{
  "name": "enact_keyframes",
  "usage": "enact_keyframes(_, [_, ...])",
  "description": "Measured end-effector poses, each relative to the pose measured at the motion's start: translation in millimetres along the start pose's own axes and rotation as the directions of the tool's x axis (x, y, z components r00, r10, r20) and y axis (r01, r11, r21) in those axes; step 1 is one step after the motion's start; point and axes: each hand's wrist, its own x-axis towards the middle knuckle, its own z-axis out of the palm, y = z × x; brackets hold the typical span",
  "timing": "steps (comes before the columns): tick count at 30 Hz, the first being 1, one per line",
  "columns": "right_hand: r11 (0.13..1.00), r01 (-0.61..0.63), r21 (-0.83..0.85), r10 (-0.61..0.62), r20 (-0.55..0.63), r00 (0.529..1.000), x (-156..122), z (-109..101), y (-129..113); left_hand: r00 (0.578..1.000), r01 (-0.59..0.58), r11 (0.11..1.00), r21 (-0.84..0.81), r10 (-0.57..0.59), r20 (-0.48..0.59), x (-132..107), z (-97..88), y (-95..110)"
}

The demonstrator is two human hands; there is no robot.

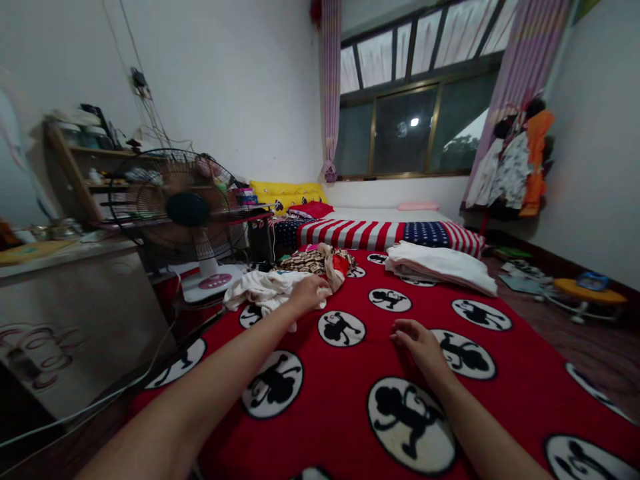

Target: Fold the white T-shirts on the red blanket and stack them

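Observation:
My left hand reaches forward to a crumpled white garment, its fingers closed on the cloth at the right end. Just behind lies a heap of clothes, with a brown patterned garment and a red and beige piece. My right hand is over the red blanket, which bears black-and-white monkey ovals. It holds nothing, and its fingers are loosely curved and apart. Farther back on the blanket, a white cloth lies folded flat.
A standing fan is at the left, by a cabinet with a trailing cable. Behind is another bed with a striped flag-pattern cover and yellow pillow. Clothes hang at the right, above a yellow-topped stool.

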Motion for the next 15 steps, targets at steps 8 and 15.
enact_keyframes(8, [0.985, 0.054, -0.162, -0.049, 0.03, 0.998, 5.1, 5.2, 7.7, 0.936, 0.351, 0.934, 0.072, -0.348, -0.05, -13.5, -25.3, -108.5])
enact_keyframes(15, [0.975, 0.112, -0.192, -0.113, 0.002, 0.994, 5.2, 6.6, 9.7, 0.944, 0.281, 0.957, -0.076, -0.29, -0.156, -8.3, -46.7, -72.2])
